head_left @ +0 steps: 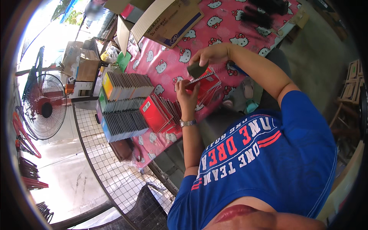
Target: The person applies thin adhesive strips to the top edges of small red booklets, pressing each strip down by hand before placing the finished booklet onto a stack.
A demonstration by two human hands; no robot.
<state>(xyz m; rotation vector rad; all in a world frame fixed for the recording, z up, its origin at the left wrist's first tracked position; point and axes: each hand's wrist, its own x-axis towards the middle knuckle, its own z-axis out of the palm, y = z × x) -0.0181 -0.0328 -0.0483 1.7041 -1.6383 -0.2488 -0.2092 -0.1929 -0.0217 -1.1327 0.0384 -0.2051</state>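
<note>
My left hand (187,95), with a watch on its wrist, has its thumb and fingers closed on the bound edge of a red notebook (207,83). Just above that edge, my right hand (211,55) grips a small dark olive, flat-looking piece (198,70); its kind is not clear. More red notebooks lie loosely fanned under and beside the one I hold. Left of my left wrist leans a pile of red spiral notebooks (157,114). Beyond it stand tight rows of notebooks with yellow (108,86), green and blue (110,129) covers.
A pink patterned cloth (153,69) covers the table. An open cardboard box (168,23) stands at the far side, and dark blurred objects (264,13) lie at the far right. A brown bag (122,150) sits by the near-left edge. A fan (46,109) and wire mesh (103,153) are at left.
</note>
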